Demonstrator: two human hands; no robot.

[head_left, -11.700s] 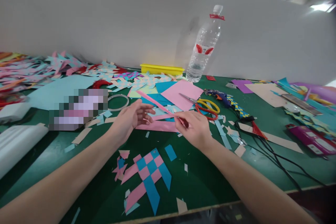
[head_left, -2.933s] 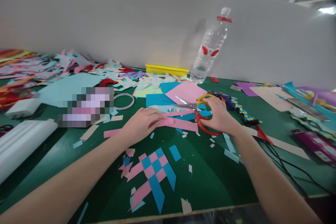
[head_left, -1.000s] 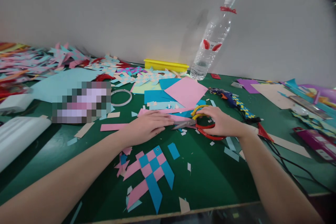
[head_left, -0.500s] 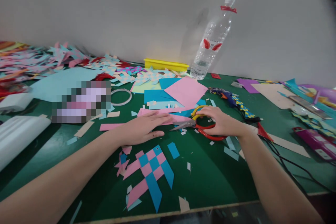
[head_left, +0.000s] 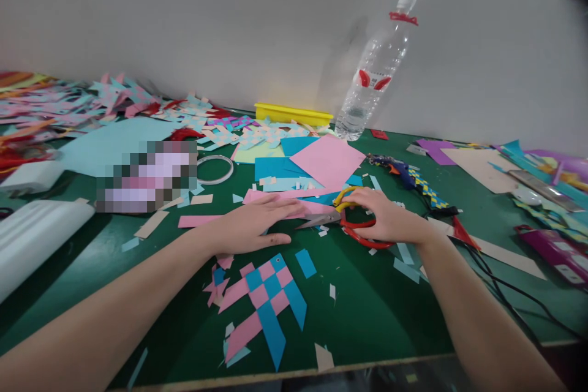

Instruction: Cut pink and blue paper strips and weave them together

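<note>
My left hand (head_left: 252, 223) lies flat with its fingers stretched out over pink paper strips (head_left: 197, 221), pressing on them. Scissors with one yellow and one red handle loop (head_left: 367, 242) are in my right hand (head_left: 383, 217). Their blades (head_left: 316, 219) point left, close to my left fingertips and along the pink strip's near edge. Just in front of my left hand rests a woven pink and blue paper fish (head_left: 271, 288) with a small eye. A blue paper piece (head_left: 305, 263) lies to its right.
Behind my hands lie a pink square sheet (head_left: 328, 161), blue sheets and a ring of tape (head_left: 215, 169). A plastic bottle (head_left: 374, 73) leans at the wall near a yellow tray (head_left: 294, 114). Paper scraps and woven pieces cover the left back; cables (head_left: 496, 285) run at right.
The whole view has shifted slightly. Both hands, the scissors and the paper stay in nearly the same places relative to each other.
</note>
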